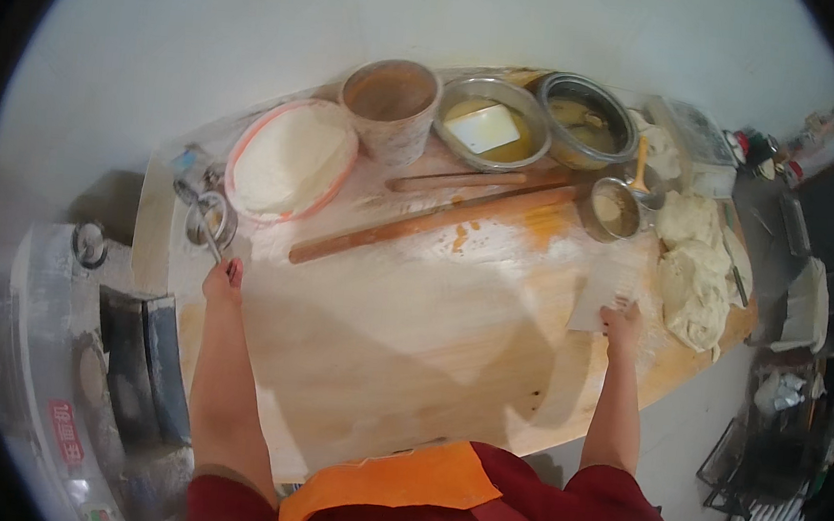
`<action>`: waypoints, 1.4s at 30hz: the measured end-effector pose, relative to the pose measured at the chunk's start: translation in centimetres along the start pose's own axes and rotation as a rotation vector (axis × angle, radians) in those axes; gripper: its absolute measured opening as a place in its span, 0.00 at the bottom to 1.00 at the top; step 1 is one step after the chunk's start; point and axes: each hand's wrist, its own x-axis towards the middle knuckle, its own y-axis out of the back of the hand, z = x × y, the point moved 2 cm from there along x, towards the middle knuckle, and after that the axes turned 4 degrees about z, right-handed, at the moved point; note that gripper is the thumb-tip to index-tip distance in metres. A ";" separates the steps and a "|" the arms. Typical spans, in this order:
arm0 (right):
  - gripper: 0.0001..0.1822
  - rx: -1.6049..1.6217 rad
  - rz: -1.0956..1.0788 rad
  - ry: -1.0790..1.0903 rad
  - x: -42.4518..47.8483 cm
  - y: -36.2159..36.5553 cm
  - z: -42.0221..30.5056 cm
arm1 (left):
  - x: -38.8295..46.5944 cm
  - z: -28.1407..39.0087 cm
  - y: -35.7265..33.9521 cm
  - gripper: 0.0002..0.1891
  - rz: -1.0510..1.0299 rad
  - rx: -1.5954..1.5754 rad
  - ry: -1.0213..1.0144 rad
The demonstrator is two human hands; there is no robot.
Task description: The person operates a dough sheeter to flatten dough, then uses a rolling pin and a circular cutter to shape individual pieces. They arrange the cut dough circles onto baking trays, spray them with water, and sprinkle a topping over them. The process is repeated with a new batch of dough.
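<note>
My left hand (224,281) is closed around the handle of a metal utensil (208,228), whose far end lies over a small round container (220,217) at the table's left end. My right hand (622,322) grips the lower edge of a pale flat sheet or scraper (600,293); its material is unclear. Right of that hand lie lumps of dough (694,282) on the floured wooden table (411,333). Above it stands a metal bowl (614,210) with light contents, beside a yellow-handled tool (641,164).
Along the wall stand a pink-rimmed basin of flour (293,159), a brown bucket (392,97), a metal basin of yellow liquid (491,156) and a dark pot (589,127). Two rolling pins (460,181) (420,224) lie before them. A floury machine (53,305) flanks the table's left side.
</note>
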 end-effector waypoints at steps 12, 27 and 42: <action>0.18 -0.074 -0.741 -0.063 -18.6 -24.6 -11.4 | -14.8 1.8 11.8 0.26 0.074 1.056 -0.814; 0.12 0.022 -0.612 -0.105 -31.6 -33.1 -16.4 | -20.7 0.6 20.4 0.26 -0.098 1.491 -1.073; 0.15 -0.561 -0.751 1.436 -34.0 -36.8 -19.7 | -20.9 0.6 20.4 0.26 -0.105 1.539 -1.025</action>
